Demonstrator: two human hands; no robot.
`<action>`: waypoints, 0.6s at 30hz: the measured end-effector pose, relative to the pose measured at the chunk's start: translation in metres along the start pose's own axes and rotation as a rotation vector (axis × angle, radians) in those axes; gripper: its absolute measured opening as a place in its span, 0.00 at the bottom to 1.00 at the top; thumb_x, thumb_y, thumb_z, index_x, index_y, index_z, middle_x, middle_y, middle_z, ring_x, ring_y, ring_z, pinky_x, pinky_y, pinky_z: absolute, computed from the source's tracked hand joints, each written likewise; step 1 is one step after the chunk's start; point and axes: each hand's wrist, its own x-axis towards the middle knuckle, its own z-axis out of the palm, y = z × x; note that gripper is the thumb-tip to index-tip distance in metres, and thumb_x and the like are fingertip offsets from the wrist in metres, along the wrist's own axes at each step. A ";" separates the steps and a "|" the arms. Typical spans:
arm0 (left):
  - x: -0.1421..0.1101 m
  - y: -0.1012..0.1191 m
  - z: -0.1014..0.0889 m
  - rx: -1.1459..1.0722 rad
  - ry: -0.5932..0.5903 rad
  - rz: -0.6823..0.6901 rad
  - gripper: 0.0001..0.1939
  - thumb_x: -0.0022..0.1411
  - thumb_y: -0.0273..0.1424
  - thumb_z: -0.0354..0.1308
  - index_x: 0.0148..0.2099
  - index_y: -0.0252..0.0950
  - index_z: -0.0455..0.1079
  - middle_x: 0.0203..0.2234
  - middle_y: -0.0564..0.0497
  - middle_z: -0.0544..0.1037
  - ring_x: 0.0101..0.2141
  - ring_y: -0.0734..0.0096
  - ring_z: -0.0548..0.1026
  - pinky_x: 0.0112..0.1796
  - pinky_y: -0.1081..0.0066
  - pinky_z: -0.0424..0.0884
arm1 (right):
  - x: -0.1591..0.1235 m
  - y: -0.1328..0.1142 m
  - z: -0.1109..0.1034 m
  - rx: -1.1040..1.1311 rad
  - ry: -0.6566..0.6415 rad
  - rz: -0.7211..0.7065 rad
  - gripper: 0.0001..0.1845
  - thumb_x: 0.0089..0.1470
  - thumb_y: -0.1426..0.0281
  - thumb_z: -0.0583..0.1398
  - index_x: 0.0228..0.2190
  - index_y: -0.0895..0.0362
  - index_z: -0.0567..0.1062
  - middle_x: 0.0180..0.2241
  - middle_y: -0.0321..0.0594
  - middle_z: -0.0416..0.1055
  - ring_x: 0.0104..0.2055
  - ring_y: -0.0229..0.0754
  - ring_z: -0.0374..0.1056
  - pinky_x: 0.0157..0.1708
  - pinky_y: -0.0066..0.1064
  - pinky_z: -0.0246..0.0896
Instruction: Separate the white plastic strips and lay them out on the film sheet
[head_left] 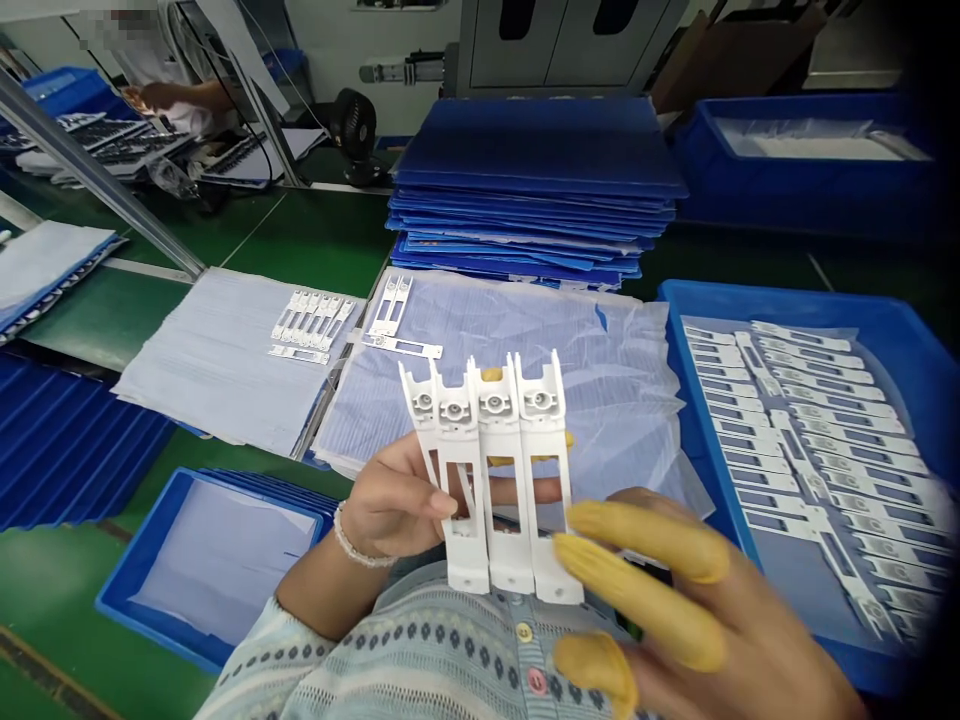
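Four white moulded plastic frames (501, 475), upright in a tight row, the leftmost slightly tilted. Each: round eyelet near the top, long rectangular window below. Left hand (394, 500) grips them from behind, fingers across the windows; right hand (675, 610), in yellow finger cots (645, 540), just beside their lower right edge.

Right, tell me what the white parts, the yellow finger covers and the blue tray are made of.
The white parts look like moulded plastic: matte, even, crisp formed edges. The yellow finger covers look like thin latex or similar rubber, smooth and snug on the fingers. The blue tray looks like rigid plastic, with a slight sheen and a thick rim.
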 end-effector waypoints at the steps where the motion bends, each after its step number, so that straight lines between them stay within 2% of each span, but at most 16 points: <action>1: -0.001 -0.001 -0.002 -0.009 -0.003 0.020 0.26 0.50 0.26 0.61 0.54 0.38 0.71 0.51 0.40 0.74 0.55 0.37 0.66 0.48 0.44 0.69 | 0.005 -0.002 0.002 -0.074 -0.049 -0.088 0.28 0.55 0.67 0.63 0.57 0.50 0.64 0.47 0.45 0.66 0.39 0.45 0.66 0.37 0.40 0.65; 3: -0.002 -0.002 -0.006 -0.027 -0.033 0.065 0.25 0.52 0.26 0.60 0.54 0.37 0.71 0.49 0.40 0.76 0.55 0.38 0.66 0.48 0.45 0.70 | 0.018 -0.004 0.007 -0.197 -0.110 -0.201 0.23 0.55 0.72 0.62 0.52 0.59 0.67 0.47 0.50 0.67 0.38 0.45 0.65 0.36 0.40 0.65; 7: -0.005 -0.002 -0.018 -0.050 -0.021 0.096 0.24 0.53 0.24 0.58 0.53 0.38 0.71 0.52 0.42 0.74 0.56 0.40 0.65 0.51 0.44 0.67 | 0.039 -0.007 0.017 -0.288 -0.160 -0.231 0.16 0.58 0.71 0.58 0.49 0.60 0.70 0.40 0.47 0.70 0.37 0.46 0.66 0.34 0.39 0.66; 9: -0.007 -0.001 -0.025 -0.057 0.021 0.091 0.24 0.51 0.24 0.59 0.53 0.37 0.71 0.52 0.41 0.74 0.56 0.39 0.65 0.51 0.42 0.66 | 0.046 -0.007 0.022 -0.315 -0.186 -0.218 0.14 0.60 0.71 0.56 0.47 0.60 0.70 0.38 0.47 0.70 0.38 0.47 0.67 0.35 0.39 0.67; 11: -0.008 0.001 -0.034 -0.058 0.060 0.096 0.25 0.50 0.24 0.59 0.53 0.35 0.70 0.52 0.39 0.74 0.56 0.38 0.65 0.51 0.42 0.66 | 0.052 -0.005 0.029 -0.350 -0.211 -0.213 0.10 0.59 0.72 0.55 0.41 0.60 0.73 0.37 0.47 0.69 0.38 0.48 0.67 0.34 0.38 0.67; 15: -0.012 0.003 -0.056 -0.079 0.172 0.148 0.29 0.50 0.21 0.56 0.56 0.33 0.67 0.50 0.38 0.75 0.56 0.40 0.66 0.52 0.43 0.65 | 0.072 0.003 0.042 -0.458 -0.324 -0.249 0.07 0.52 0.79 0.56 0.29 0.58 0.73 0.31 0.44 0.69 0.32 0.45 0.66 0.31 0.36 0.65; 18: -0.018 0.004 -0.075 -0.117 0.272 0.204 0.34 0.51 0.19 0.53 0.62 0.37 0.60 0.48 0.41 0.76 0.56 0.43 0.66 0.52 0.42 0.65 | 0.100 0.016 0.045 -0.493 -0.456 -0.209 0.06 0.49 0.78 0.60 0.31 0.58 0.74 0.28 0.40 0.69 0.30 0.44 0.66 0.29 0.34 0.62</action>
